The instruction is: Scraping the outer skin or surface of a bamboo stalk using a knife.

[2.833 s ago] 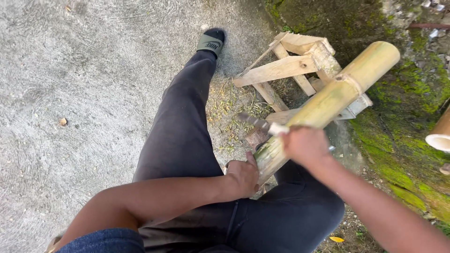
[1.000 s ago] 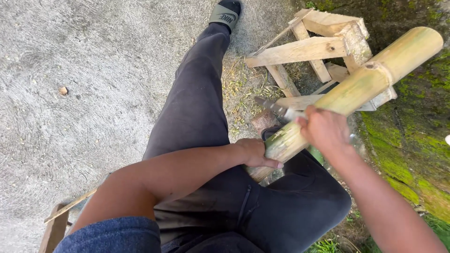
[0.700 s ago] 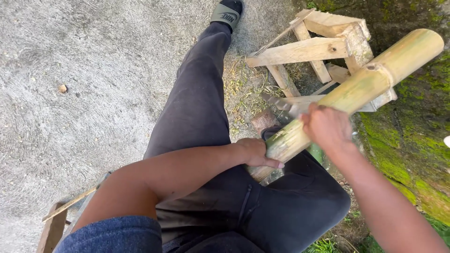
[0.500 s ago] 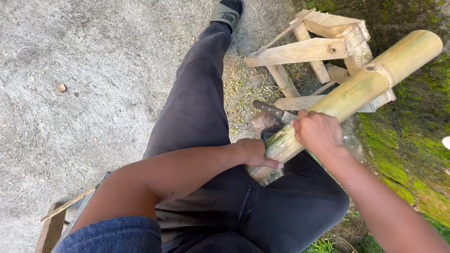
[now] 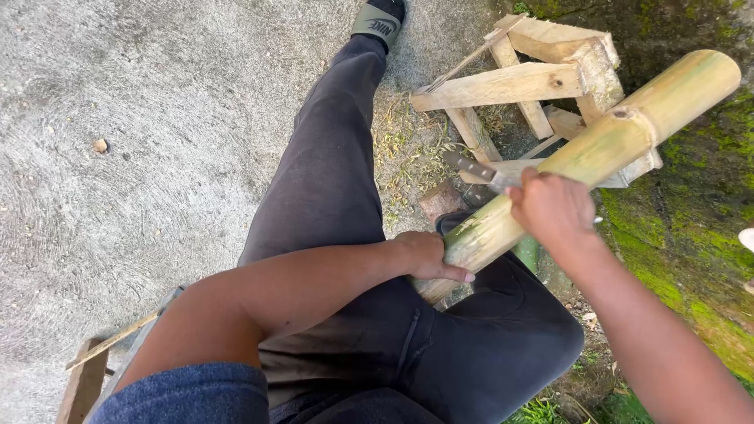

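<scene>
1. Far left: bare concrete floor [image 5: 157, 118], one small pebble [image 5: 100, 145] on it. At the lower left corner, one wooden stool edge [image 5: 94, 365], only partly in view.

2. Centre: one leg in dark trousers [image 5: 330, 180] stretched out, one sandal [image 5: 378, 20] on the foot at the top edge. Dry shavings [image 5: 404, 149] lie scattered on the ground beside the leg.

3. Left hand [image 5: 428, 255]: fingers curled around the near end of the bamboo pole [image 5: 597, 145], steadying it against the thigh. One finger lies straight along the pole's underside.

4. The pole, one only: thick, yellow-green, running up and right from the lap to rest on the wooden trestle [image 5: 518, 78]. One node ring shows near the far end. The near end looks paler and roughly scraped; the far stretch keeps its skin.

5. Right hand [image 5: 550, 208]: fingers shut around the handle of a knife [image 5: 475, 169], sitting on top of the pole. One blade, pointing up-left past the pole, its edge near the surface; whether it is touching, cannot tell.

6. Progress, as a judgement: working of the near end is under way, with shavings as the evidence. Most of the length appears untouched.

7. Far right: mossy ground [image 5: 691, 212], green and damp-looking.
</scene>
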